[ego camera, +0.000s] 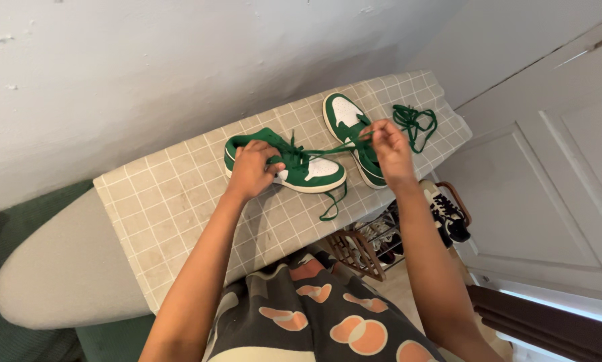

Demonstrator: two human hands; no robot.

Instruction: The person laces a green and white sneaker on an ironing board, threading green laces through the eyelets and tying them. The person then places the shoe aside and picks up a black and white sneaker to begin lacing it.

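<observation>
Right hand [389, 149] pinches a green lace [334, 146], drawn taut from the near shoe [294, 164]. Left hand [251, 169] closed over that shoe's collar, pressing it onto the checked ironing board [180, 201], mid-board. Second shoe [348, 127] just beside, toward far end. Loose lace [415, 124] at far corner.
</observation>
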